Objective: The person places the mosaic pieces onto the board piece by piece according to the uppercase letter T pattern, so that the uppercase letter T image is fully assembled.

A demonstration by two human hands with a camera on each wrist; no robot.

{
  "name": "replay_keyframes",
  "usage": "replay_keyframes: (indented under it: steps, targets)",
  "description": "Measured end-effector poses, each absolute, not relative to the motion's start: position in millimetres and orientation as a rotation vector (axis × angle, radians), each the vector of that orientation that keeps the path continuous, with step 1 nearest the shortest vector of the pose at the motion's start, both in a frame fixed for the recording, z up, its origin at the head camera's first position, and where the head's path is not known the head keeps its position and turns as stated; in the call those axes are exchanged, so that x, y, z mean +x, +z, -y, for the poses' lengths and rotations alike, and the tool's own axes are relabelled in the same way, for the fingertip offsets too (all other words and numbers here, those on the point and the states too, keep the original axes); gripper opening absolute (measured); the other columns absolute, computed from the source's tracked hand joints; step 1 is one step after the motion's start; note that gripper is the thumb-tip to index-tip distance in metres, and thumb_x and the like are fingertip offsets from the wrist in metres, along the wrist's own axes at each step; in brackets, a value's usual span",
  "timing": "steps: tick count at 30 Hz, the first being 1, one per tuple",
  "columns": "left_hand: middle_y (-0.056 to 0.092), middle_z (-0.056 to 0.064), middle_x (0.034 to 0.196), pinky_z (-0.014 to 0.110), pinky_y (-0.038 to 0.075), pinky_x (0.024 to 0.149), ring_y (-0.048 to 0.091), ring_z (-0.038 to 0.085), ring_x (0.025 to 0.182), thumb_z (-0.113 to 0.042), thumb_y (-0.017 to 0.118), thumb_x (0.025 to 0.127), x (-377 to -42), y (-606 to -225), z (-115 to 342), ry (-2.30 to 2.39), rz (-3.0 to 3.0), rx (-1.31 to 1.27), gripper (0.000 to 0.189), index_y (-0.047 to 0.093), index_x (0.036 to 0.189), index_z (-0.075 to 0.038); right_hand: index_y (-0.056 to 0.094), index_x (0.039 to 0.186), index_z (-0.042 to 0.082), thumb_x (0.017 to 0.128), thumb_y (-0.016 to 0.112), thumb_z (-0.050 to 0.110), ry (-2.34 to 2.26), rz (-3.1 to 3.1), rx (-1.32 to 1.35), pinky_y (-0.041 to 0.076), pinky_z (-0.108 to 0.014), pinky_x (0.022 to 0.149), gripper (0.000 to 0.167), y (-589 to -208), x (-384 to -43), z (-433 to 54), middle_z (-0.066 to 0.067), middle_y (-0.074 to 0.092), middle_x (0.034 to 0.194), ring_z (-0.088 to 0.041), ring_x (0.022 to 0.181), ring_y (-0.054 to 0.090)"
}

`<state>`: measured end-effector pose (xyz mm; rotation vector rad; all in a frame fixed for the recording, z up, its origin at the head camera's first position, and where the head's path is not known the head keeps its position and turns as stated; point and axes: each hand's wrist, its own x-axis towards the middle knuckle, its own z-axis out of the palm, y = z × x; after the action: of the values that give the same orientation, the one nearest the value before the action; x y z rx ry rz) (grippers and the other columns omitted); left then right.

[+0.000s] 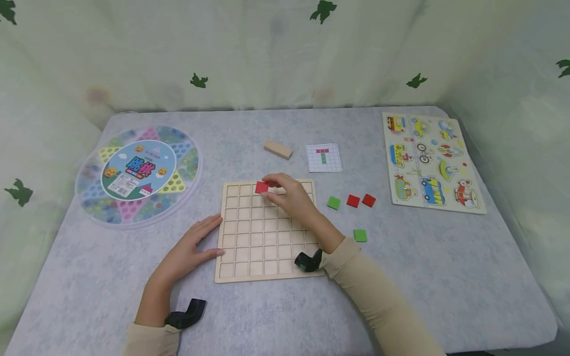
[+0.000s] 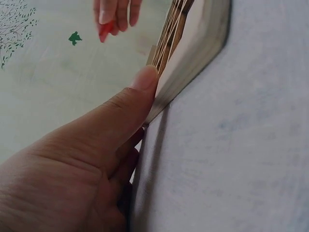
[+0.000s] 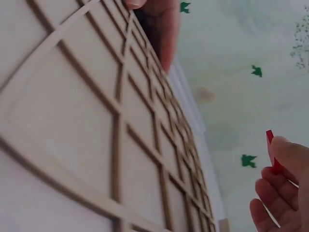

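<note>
My right hand (image 1: 291, 200) pinches a red square tile (image 1: 261, 187) between thumb and fingers, over the top rows of a wooden grid board (image 1: 242, 241). In the right wrist view the tile (image 3: 271, 151) stands on edge in the pinch, above the board's face. The left hand (image 1: 189, 249) rests at the board's left edge, thumb and fingertips touching its rim with the fingers spread. Seen from the left wrist, the thumb (image 2: 145, 79) lies against the board's side. Several loose tiles lie right of the board: a green tile (image 1: 333, 202), red tiles (image 1: 353, 200), and another green tile (image 1: 360, 235).
A pattern card (image 1: 331, 160) with a red and green T lies behind the board, near a small wooden block (image 1: 278, 149). A round Chinese checkers box (image 1: 187, 148) sits at left. A picture puzzle board (image 1: 427, 173) lies at right.
</note>
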<state>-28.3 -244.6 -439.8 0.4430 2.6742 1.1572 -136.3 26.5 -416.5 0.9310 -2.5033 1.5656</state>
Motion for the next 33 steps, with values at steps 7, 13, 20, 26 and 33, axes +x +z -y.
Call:
replay_keyframes:
  steps: [7, 13, 20, 26, 33]
  targets:
    - [0.029, 0.013, 0.143, 0.049, 0.011, 0.106, 0.019, 0.032, 0.131, -0.031, 0.070, 0.078, -28.8, -438.7, 243.7, 1.161, -2.664, 0.443, 0.075, 0.034, 0.139, -0.009, 0.062, 0.109, 0.011, 0.084, 0.065, 0.024, 1.459, 2.764, 0.934, 0.040, -0.023, 0.086, 0.028, -440.5, -138.9, -14.5, 0.001, 0.058, 0.108, -0.012, 0.100, 0.050]
    - [0.029, 0.014, 0.142, 0.050, 0.013, 0.105, 0.020, 0.033, 0.131, -0.031, 0.070, 0.078, -28.0, -438.8, 245.2, 1.157, -2.671, 0.434, 0.075, 0.034, 0.139, -0.009, 0.063, 0.108, 0.013, 0.083, 0.065, 0.026, 1.263, 2.810, 0.964, 0.039, -0.026, 0.083, 0.028, -442.9, -138.7, -10.1, -0.001, 0.054, 0.108, -0.016, 0.098, 0.047]
    - [0.029, 0.015, 0.142, 0.053, 0.014, 0.104, 0.020, 0.034, 0.131, -0.030, 0.070, 0.078, -27.7, -438.5, 246.7, 1.160, -2.676, 0.440, 0.074, 0.034, 0.139, -0.009, 0.064, 0.108, 0.017, 0.084, 0.065, 0.029, 1.114, 2.852, 0.974, 0.039, -0.027, 0.081, 0.027, -439.9, -138.3, -6.2, -0.001, 0.052, 0.107, -0.017, 0.096, 0.046]
    - [0.029, 0.014, 0.142, 0.051, 0.013, 0.105, 0.019, 0.033, 0.131, -0.031, 0.070, 0.078, -28.3, -439.6, 246.4, 1.162, -2.674, 0.448, 0.074, 0.034, 0.140, -0.010, 0.057, 0.120, 0.017, 0.086, 0.061, 0.030, 1.269, 2.959, 0.973, 0.038, -0.027, 0.088, 0.037, -431.5, -138.4, -13.5, 0.001, 0.049, 0.116, -0.015, 0.107, 0.043]
    - [0.029, 0.013, 0.143, 0.051, 0.013, 0.104, 0.018, 0.033, 0.131, -0.032, 0.070, 0.078, -28.6, -440.6, 244.8, 1.163, -2.664, 0.434, 0.074, 0.034, 0.140, -0.010, 0.045, 0.132, 0.011, 0.085, 0.063, 0.030, 1.450, 2.843, 1.003, 0.037, -0.027, 0.095, 0.053, -408.5, -134.9, -42.1, -0.001, 0.046, 0.129, -0.013, 0.118, 0.042]
